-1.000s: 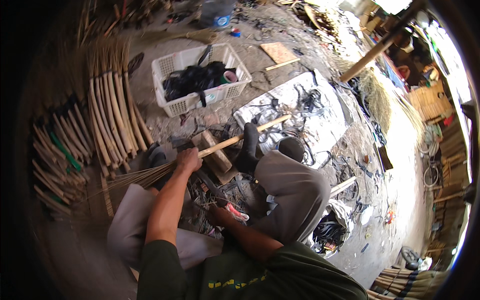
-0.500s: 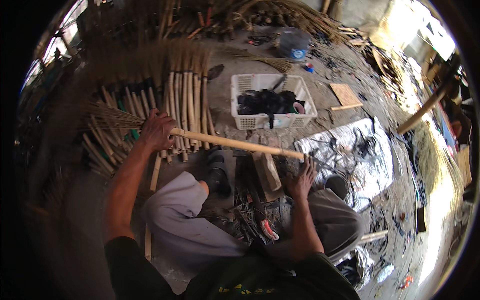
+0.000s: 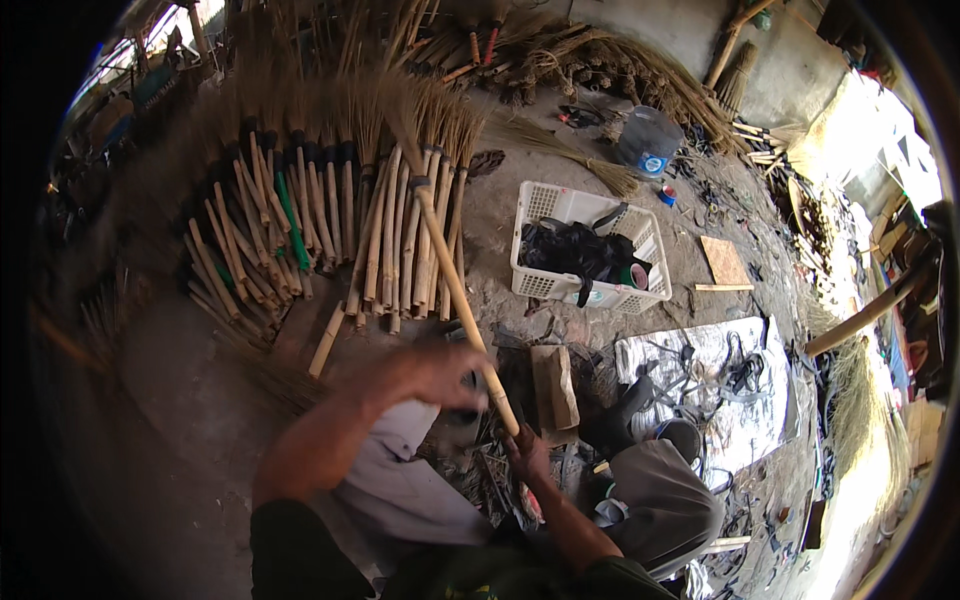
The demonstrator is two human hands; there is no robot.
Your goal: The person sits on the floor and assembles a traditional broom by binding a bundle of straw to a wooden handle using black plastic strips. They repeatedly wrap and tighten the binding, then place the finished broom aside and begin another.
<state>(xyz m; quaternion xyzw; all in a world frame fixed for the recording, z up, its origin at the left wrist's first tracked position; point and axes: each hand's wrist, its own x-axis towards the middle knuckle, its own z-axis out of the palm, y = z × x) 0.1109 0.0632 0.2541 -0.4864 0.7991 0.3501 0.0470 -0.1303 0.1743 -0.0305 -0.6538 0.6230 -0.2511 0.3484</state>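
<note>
A broom with a long bamboo handle slants up and away from me over the heap of finished brooms. A dark band wraps its neck, and its bristles blur among the others. My right hand is closed around the handle's near end. Beside the lower handle, my left hand is smeared by motion; its fingers do not show clearly, and whether it touches the handle I cannot tell. Brooms with bamboo handles lie in rows at the left, handle ends toward me.
A white plastic basket holds black strips and a tape roll. A wooden block lies before my legs. To the right, a silvery sheet has black scraps on it. Behind are a clear bucket and straw bundles.
The broom has swung from lying crosswise, bristles left, to pointing away from me. My right hand has come inward with its handle end; my left hand has moved right and nearer me.
</note>
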